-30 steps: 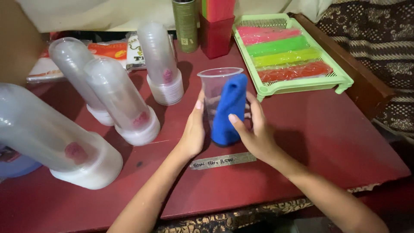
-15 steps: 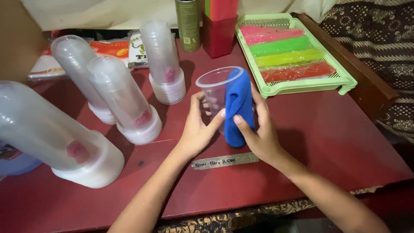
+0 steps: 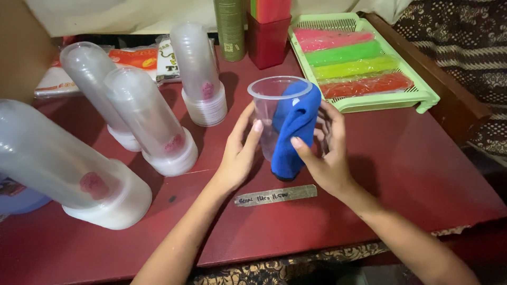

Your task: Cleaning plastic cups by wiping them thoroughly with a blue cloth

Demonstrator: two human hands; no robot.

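Note:
A clear plastic cup (image 3: 269, 100) is held just above the dark red table (image 3: 401, 174), its mouth facing up. My left hand (image 3: 237, 153) grips the cup's left side with thumb and fingers. My right hand (image 3: 325, 153) presses a blue cloth (image 3: 293, 132) against the cup's right wall; the cloth drapes from the rim down past the cup's base.
Several long stacks of clear cups in plastic sleeves (image 3: 142, 121) lean at the left. A green tray (image 3: 422, 95) with pink, green, yellow and red sticks sits at the back right. A green can (image 3: 229, 29) and a red box (image 3: 268, 45) stand behind. A strip of tape (image 3: 275, 195) lies near the front.
The cup has tilted back upright and risen slightly. The blue cloth has slid round to the cup's right side, with my right hand following it.

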